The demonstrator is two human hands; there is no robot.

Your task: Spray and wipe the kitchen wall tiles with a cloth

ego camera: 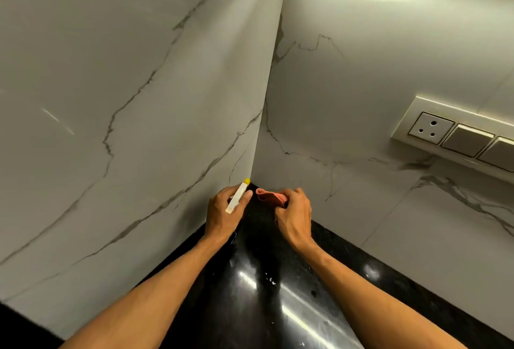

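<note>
Left hand [222, 213] grips white spray bottle [237, 198], yellow nozzle toward wall corner. Right hand [294, 216] pinches bunched pink cloth [268, 196] just beside. Black tabletop [264, 279] below; marble tiles [125, 98] around.

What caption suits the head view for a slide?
Left hand holds a yellow-tipped spray bottle, right hand grips a pink cloth, at the corner of marble-look wall tiles above a black countertop.

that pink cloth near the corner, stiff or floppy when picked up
Probably floppy: the pink cloth is bunched into soft folds in the right hand. Likely light, as a mere pinch carries it. On the glossy wall tiles it may glide easily.
</note>
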